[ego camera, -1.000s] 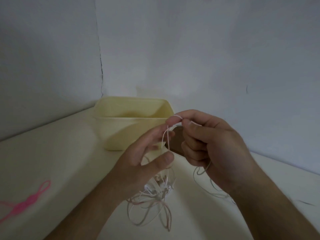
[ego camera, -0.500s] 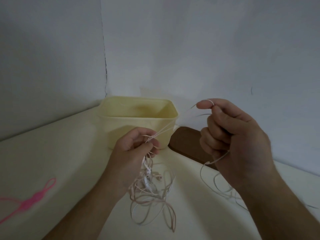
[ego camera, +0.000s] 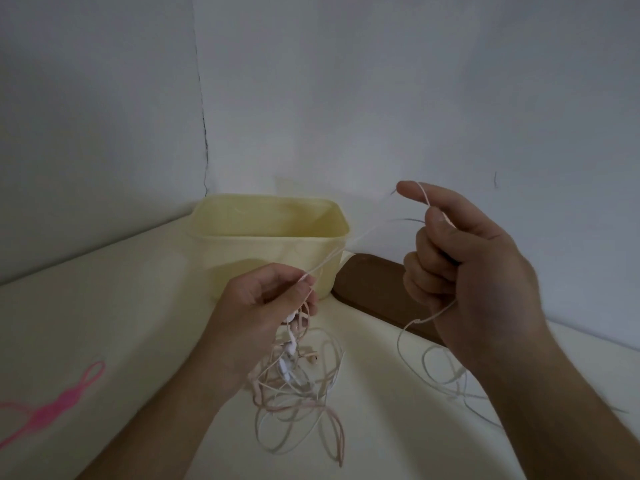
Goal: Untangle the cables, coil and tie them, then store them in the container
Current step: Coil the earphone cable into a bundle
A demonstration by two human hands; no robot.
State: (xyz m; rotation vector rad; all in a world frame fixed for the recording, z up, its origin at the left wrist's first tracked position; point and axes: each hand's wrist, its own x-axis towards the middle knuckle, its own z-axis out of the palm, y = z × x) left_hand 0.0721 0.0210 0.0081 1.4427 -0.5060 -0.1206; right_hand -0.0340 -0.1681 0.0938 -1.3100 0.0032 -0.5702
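Note:
A tangle of thin white and pale pink earphone cables hangs from my left hand down onto the cream table. My left hand pinches the cables at the top of the tangle. One white strand runs taut from there up to my right hand, which holds it between thumb and forefinger with the other fingers curled. The rest of that strand drops below my right hand into loose loops on the table. A pale yellow container stands open behind my left hand, near the wall corner.
A pink cable tie lies on the table at the far left. A dark brown flat board lies to the right of the container, partly behind my right hand. Grey walls close off the back and the left.
My hands have drawn apart: the right one rose to the right with the white strand, while the left one dropped slightly, holding the tangle. The strand between them is now taut.

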